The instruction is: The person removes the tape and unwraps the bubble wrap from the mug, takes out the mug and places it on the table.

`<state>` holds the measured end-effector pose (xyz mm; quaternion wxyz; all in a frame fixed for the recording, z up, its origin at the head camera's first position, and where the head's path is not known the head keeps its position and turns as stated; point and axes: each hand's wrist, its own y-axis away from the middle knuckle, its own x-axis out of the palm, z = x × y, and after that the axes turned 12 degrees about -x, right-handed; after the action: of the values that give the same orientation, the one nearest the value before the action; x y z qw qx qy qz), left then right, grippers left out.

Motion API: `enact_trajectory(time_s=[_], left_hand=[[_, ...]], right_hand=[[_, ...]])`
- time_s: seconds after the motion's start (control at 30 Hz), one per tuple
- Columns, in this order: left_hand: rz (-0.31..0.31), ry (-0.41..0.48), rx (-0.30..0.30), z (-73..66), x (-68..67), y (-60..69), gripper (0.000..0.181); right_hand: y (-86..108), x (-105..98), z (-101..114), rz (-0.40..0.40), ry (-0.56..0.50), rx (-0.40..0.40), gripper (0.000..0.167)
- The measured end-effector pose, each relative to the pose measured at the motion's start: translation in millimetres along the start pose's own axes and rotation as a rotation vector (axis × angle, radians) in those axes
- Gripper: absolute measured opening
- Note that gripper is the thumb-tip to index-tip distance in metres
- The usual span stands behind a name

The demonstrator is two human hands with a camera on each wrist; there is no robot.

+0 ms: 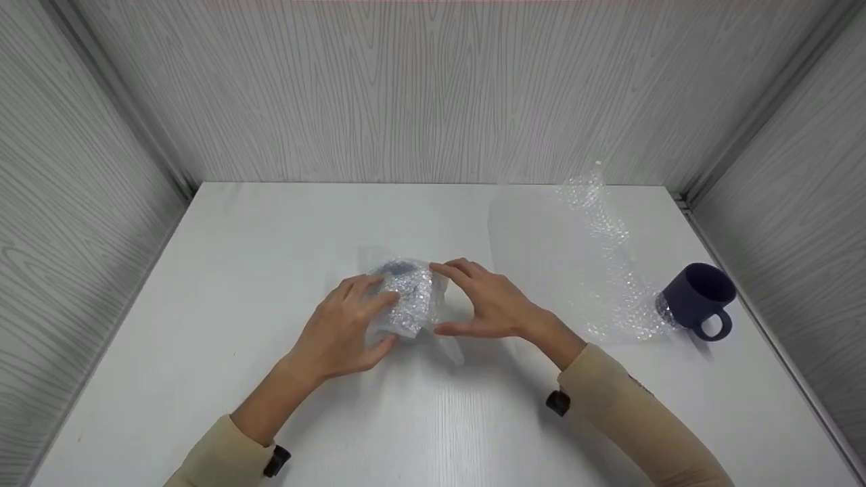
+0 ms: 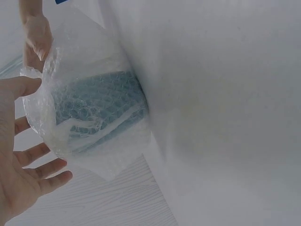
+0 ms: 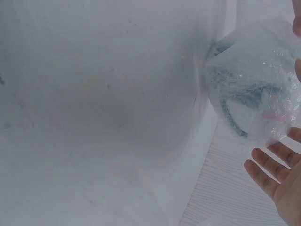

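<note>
In the head view, a bubble-wrapped bundle (image 1: 413, 304) is seen near the middle of the white desk (image 1: 196, 325). Its left side is touched by the left hand (image 1: 342, 331), whose fingers are spread and slightly bent over it. At the bundle's right side, the right hand (image 1: 494, 304) is held with thumb and fingers apart, the upper fingertips at the wrap; neither hand is clenched. Farther right, a loose bubble-wrap sheet (image 1: 612, 270) is spread, and a dark blue mug (image 1: 693, 294) is stood upright at its near right corner, handle turned toward the front. Beige sleeves (image 1: 636, 412) are worn on both arms, and a small black device (image 1: 558, 403) is fixed at each wrist.

In the left wrist view, a blue-green object (image 2: 101, 96) is shown through the layers of the bundle, crossed by a pale band of folded wrap. The left hand's fingers are extended along the bundle, and the right hand is seen behind it.

In the right wrist view, a curved, handle-like loop (image 3: 235, 120) is made out through the wrap, with a pink strip (image 3: 277, 116) beside it. The right hand's straight fingers are placed at the bundle's edge; the left hand's fingertips are partly cut off by the frame.
</note>
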<state>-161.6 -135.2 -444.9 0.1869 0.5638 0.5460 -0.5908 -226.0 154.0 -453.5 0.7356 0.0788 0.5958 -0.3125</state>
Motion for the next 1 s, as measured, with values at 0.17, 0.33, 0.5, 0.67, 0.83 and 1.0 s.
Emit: enact_trajectory(time_s=[0.17,0.33,0.5,0.67,0.83,1.0], left_hand=[[-0.014,-0.016,-0.031,-1.5,-0.1,5.1,0.053],[-0.021,-0.034,-0.049,-3.3,-0.5,7.0,0.054],[-0.019,-0.027,-0.049,-5.5,-1.7,7.2,0.06],[-0.019,-0.033,-0.045,-7.2,-2.5,7.1,0.065],[-0.008,-0.048,-0.047,-9.0,-3.4,6.5,0.067],[0.012,-0.05,-0.06,-10.0,-3.7,4.3,0.069]], right_hand=[[3.5,0.9,-0.4,-0.005,0.024,-0.013,0.093],[7.8,0.5,1.0,-0.014,0.031,-0.005,0.089],[12.2,1.3,2.2,-0.026,0.054,-0.007,0.088],[16.0,2.3,4.5,-0.059,0.08,-0.032,0.086],[20.3,3.1,7.1,-0.086,0.093,-0.044,0.084],[23.7,4.1,10.1,-0.097,0.126,-0.055,0.084]])
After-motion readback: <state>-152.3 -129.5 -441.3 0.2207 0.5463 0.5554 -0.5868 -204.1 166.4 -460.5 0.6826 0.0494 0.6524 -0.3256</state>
